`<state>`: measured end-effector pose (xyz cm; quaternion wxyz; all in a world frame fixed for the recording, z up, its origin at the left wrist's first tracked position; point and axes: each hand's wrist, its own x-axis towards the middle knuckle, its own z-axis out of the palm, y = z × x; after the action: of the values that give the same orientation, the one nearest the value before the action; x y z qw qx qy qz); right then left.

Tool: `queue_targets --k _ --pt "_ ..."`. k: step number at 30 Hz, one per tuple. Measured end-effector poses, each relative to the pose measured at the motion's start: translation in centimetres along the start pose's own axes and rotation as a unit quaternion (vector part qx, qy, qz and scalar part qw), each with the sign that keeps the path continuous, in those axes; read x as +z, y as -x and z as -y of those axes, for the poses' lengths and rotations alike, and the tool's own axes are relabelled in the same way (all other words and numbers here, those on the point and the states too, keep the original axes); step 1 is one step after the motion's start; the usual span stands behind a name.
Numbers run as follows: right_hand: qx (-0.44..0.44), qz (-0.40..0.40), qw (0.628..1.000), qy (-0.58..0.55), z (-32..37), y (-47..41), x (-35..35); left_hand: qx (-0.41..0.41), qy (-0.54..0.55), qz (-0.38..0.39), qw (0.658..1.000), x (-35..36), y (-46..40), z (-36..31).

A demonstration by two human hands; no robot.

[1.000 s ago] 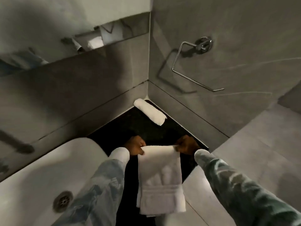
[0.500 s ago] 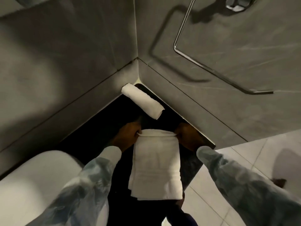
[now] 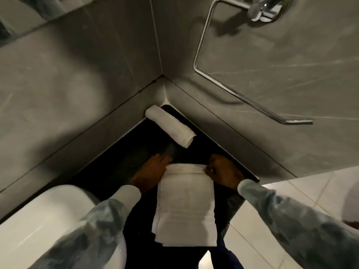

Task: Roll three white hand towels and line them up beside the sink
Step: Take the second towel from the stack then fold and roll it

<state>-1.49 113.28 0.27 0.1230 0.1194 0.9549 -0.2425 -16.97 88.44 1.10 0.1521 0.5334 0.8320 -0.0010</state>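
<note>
Head view, the only 1 available. Dark countertop (image 3: 120, 167) wedged into a grey-tiled corner, white sink (image 3: 48, 220) at lower left.

1 rolled towel (image 3: 170, 128) lies finished at the back of the counter, tucked into the corner, set diagonally, touching nothing else.

Folded towel (image 3: 186, 202) lies flat as a long strip on the counter, near end overhanging the front edge toward the person. Its far end is turned over into a narrow first fold.

Left hand (image 3: 153, 171) sits at the far left corner of the strip, fingers curled onto the turned edge, pinching it. Right hand (image 3: 223, 171) mirrors it at the far right corner, fingers bent and gripping the same edge. Both sleeves reach in from the bottom of the frame.

Chrome towel ring (image 3: 242, 94) on the right wall, nothing hanging on it. Pale floor tile (image 3: 301, 193) at right.

Judgement: towel 2 of 3 is in hand, roll just started. No third towel in view.

Next move likely calls for both hands to turn the far edge toward the body evenly, keeping the sides square so the roll does not cone, and drawing the overhanging end up as it goes. The finished roll then wants placing parallel to the 1st.
</note>
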Motion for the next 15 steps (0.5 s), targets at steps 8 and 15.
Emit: queue_targets --k 8,15 --pt "0.098 0.063 0.981 -0.153 0.6 -3.0 -0.8 0.058 -0.095 -0.054 0.992 2.0 0.8 -0.9" --pt "-0.125 -0.058 0.989 0.061 0.4 -0.1 2.4 0.181 -0.142 -0.143 0.963 1.4 1.0 -1.0"
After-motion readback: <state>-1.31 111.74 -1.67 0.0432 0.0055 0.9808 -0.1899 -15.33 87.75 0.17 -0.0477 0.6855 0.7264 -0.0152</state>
